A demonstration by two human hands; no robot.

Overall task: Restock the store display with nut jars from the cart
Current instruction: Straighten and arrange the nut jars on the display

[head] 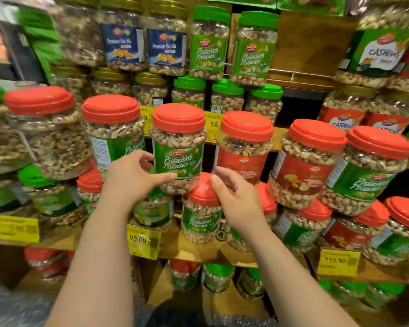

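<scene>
A pistachio jar (pixel 178 149) with a red lid and green label stands in the middle row of the display, stacked on the jars below. My left hand (pixel 132 179) grips its lower left side, fingers curled round the side and thumb lying across the front near the base. My right hand (pixel 233 197) hovers by the jar's lower right corner with loosely curled fingers that hold nothing, in front of the red lid of a lower pistachio jar (pixel 202 215). A red-labelled nut jar (pixel 244 152) stands just to the right.
Rows of nut jars fill the wooden shelves (pixel 194 253) above, below and to both sides, some with green or gold lids. Yellow price tags (pixel 143 240) hang on the shelf edges. An empty gap (pixel 307 43) shows on the upper shelf at the right. No cart is in view.
</scene>
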